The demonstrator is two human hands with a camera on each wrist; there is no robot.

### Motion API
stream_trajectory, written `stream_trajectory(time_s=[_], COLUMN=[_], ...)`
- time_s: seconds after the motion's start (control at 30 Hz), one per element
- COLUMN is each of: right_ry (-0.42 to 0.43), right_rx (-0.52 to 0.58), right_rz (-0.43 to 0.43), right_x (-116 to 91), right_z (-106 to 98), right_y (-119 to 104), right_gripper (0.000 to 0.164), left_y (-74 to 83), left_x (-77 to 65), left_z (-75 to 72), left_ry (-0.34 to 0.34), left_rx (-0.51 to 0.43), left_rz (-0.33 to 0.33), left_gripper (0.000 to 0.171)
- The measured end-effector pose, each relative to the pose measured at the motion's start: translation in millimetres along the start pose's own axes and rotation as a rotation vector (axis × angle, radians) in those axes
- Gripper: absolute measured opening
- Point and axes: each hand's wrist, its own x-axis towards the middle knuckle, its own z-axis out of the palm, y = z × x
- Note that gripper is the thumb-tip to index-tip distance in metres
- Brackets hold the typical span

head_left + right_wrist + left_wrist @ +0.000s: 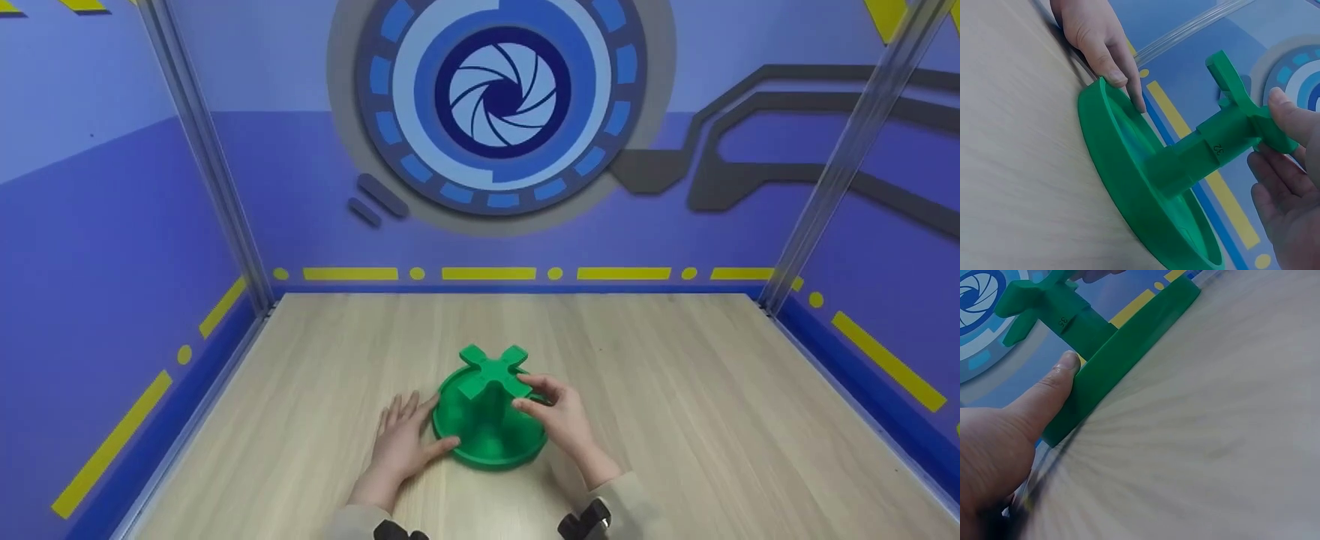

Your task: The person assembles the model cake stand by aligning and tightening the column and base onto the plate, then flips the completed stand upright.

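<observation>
A round green dish [491, 459] with a raised rim stands on the table. From its middle rises a stepped green post [1207, 149], topped by a green cross-shaped handle [493, 370]. Small dark numbers mark the post. With its fingers spread and straight, my left hand [401, 446] rests at the dish's left side, its thumb [1064, 374] touching the rim. My right hand [559, 420] pinches the near right arm of the cross between thumb and fingers. Whether post and dish are one piece I cannot tell.
The light wood table [690, 420] spreads around the dish. Blue and purple panels [300, 202] with yellow dashes border it at the back and both sides. Metal posts [206, 157] stand at the back corners.
</observation>
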Motion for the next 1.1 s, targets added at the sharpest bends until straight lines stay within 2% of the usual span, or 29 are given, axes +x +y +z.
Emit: stream_trajectory(time_s=[0.17, 0.37, 0.53, 0.77, 0.9, 1.1], right_ry=[-0.039, -0.037, -0.084, -0.212, -0.249, -0.279], right_rx=[-0.029, -0.05, -0.09, -0.309, -0.358, -0.399], right_rz=[-0.027, -0.014, 0.041, 0.023, 0.03, 0.038], right_x=[2, 6, 6, 4, 3, 1], right_z=[-9, -28, -40, -48, -48, -44], right_y=[2, 11, 22, 39, 46, 51], right_gripper=[0.04, 0.045, 0.07, 0.107, 0.117, 0.122], left_y=[-1.1, -1.6, -1.5, -1.5, -1.4, -1.3], left_x=[0.9, 1.0, 1.1, 0.9, 0.3, 1.0], left_z=[1.0, 2.1, 0.8, 0.8, 0.8, 0.2], left_ry=[0.006, 0.007, 0.004, -0.005, -0.011, -0.036], left_rx=[-0.009, -0.001, -0.002, -0.004, -0.016, -0.027], left_rz=[0.003, -0.003, -0.006, -0.006, -0.005, 0.011], left_gripper=[0.09, 0.091, 0.091, 0.091, 0.092, 0.092])
